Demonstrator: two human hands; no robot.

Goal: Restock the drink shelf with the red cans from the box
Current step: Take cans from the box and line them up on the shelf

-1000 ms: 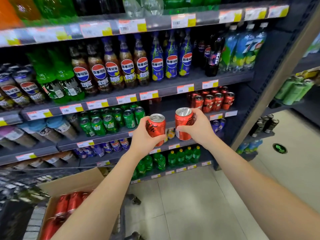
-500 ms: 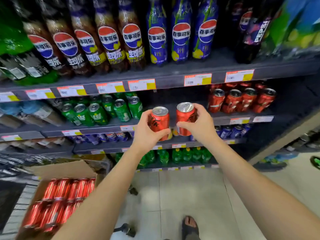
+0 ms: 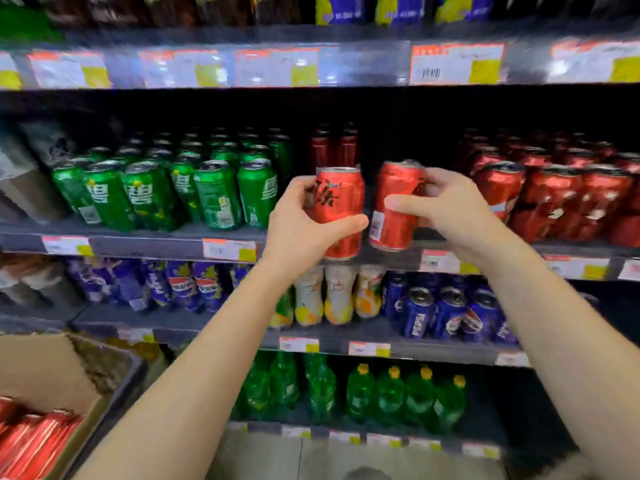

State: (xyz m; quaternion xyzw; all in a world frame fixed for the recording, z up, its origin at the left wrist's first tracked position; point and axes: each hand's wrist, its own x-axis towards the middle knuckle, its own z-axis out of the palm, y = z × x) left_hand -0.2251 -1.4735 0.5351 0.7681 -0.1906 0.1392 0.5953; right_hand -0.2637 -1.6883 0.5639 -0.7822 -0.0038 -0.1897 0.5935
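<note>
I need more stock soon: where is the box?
In the head view's bottom left corner, the box sits below the shelves, with red cans inside.

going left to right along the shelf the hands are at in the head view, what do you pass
green cans → left hand holding a red can → right hand holding another red can → red cans already on the shelf

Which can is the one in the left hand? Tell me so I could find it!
Find the shelf with the green cans on it. Just right of them, in front of the dark gap, two red cans are held up side by side. The left hand holds the upright red can with big black writing; the other can leans.
</note>
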